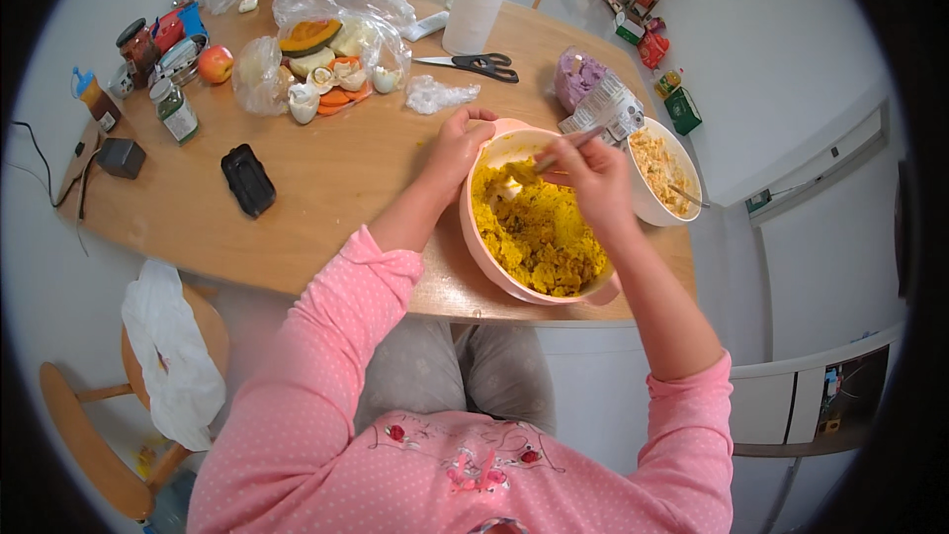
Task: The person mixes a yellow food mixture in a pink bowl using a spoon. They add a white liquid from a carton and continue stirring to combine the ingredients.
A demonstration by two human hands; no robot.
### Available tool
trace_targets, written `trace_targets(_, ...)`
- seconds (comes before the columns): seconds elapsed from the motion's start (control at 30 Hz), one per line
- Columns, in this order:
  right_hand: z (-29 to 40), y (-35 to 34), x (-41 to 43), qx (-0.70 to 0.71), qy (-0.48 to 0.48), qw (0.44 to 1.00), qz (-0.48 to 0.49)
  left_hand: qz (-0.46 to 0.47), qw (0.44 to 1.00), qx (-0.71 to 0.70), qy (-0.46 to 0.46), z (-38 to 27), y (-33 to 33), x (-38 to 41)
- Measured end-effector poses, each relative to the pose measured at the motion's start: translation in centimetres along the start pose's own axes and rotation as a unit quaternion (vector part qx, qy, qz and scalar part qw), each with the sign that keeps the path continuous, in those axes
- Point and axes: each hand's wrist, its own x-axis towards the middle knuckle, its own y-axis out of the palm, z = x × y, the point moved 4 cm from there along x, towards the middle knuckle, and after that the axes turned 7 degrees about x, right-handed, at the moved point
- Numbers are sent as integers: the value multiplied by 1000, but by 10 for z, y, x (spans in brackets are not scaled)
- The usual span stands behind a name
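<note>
A pink bowl [474, 226] with side handles stands near the table's front edge, filled with yellow mash [552, 237]. My left hand [460, 148] grips the bowl's upper left rim by its handle. In my right hand [593, 170] is a spoon [550, 162]; its end, coated with yellow mash, is over the upper part of the bowl. To the right of that hand stands a white bowl [652, 206] of pale orange-flecked mixture with a utensil [686, 196] in it. Behind the bowls lies a clear bag of purple mash [580, 80], partly covered by a printed packet [608, 110].
Black-handled scissors [482, 67], a white cylinder [475, 13] and crumpled plastic [437, 94] lie or stand behind the pink bowl. Eggshells [303, 103] and pumpkin [310, 38] are further left. Jars, an apple [215, 64] and a black plastic tray [248, 181] occupy the left side.
</note>
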Motion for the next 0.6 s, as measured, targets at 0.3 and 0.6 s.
trace_targets(0.3, 0, 22, -43, -177, -57, 964, 188, -9, 999, 24, 30, 1, -3, 1)
trace_targets(0.6, 40, -20, -47, -42, -43, 996, 72, -9, 999, 21, 32, 6, -3, 5)
